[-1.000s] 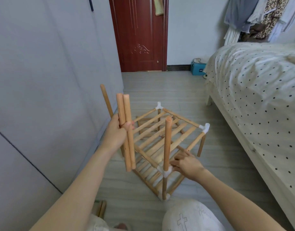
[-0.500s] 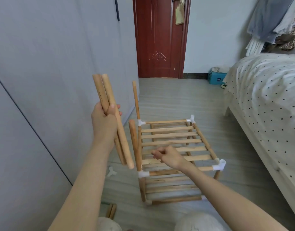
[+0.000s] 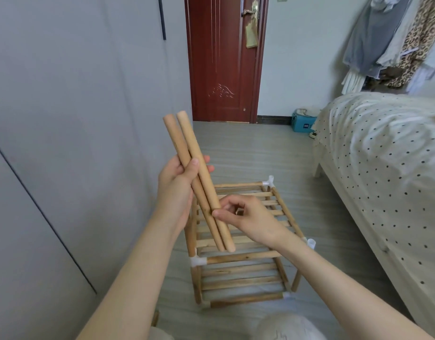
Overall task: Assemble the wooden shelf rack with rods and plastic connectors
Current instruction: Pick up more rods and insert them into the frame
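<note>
Right hand (image 3: 250, 219) has risen, fingers (image 3: 221, 213) now pinching left-held rods (image 3: 196, 177).

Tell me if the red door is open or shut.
Shut: the red door sits flush in its frame, no gap showing.

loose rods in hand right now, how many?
2, side by side in the left hand: left rod and right rod. The right hand pinches the right one lower down. More may be hidden.
</note>
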Demonstrator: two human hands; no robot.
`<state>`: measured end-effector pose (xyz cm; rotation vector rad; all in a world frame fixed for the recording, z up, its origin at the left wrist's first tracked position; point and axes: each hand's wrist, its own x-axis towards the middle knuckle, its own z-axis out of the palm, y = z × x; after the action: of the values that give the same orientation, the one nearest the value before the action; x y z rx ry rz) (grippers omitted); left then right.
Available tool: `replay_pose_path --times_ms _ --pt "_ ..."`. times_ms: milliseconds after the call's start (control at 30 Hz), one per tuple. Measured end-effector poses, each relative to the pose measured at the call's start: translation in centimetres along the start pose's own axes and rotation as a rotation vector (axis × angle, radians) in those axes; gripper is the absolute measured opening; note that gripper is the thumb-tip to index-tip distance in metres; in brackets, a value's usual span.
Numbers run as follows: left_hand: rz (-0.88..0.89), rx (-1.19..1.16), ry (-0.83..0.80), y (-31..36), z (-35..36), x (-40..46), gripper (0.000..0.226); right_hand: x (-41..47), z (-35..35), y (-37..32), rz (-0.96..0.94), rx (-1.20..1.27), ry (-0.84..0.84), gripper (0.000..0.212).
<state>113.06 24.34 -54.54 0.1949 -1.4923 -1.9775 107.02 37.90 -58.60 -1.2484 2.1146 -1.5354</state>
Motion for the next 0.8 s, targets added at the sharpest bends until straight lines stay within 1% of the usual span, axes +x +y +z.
replay_pose_path --times_ms 100,167,200,267,300,367,500,667,800 --pt "-0.012 0.083 -0.032 -1.4 1.6 -0.2 0.016 -1.1 -1.6 1.5 0.035 -0.173 0.063 0.012" --pt "-0.025 0.142 -0.024 -2.5 2.4 -0.3 0.016 -2.0 -3.1 3.0 0.077 -0.276 0.165 0.018" --pt "-0.031 0.181 -0.024 -3.0 2.7 -0.3 0.015 -2.5 -4.2 4.0 0.113 -0.291 0.231 0.019" --pt "-0.055 0.228 -0.033 -4.0 3.1 -0.2 0.014 -3.6 -6.7 6.1 0.213 -0.263 0.352 0.013" --pt "-0.074 0.239 -0.039 -4.4 3.2 -0.2 0.014 -4.2 -8.1 7.3 0.275 -0.246 0.404 0.009" --pt "-0.11 0.258 -0.057 -5.1 3.4 -0.2 0.014 -5.6 -10.6 9.8 0.393 -0.263 0.484 0.01" --pt "-0.129 0.294 -0.079 -6.2 3.9 -0.1 0.018 -7.7 -13.0 13.5 0.499 -0.311 0.518 0.012" --pt "-0.138 0.298 -0.076 -6.8 4.7 -0.2 0.019 -8.1 -13.6 15.8 0.543 -0.299 0.525 0.009" --pt "-0.127 0.315 -0.092 -7.0 5.0 -0.2 0.018 -7.9 -13.3 16.6 0.545 -0.324 0.523 0.012"
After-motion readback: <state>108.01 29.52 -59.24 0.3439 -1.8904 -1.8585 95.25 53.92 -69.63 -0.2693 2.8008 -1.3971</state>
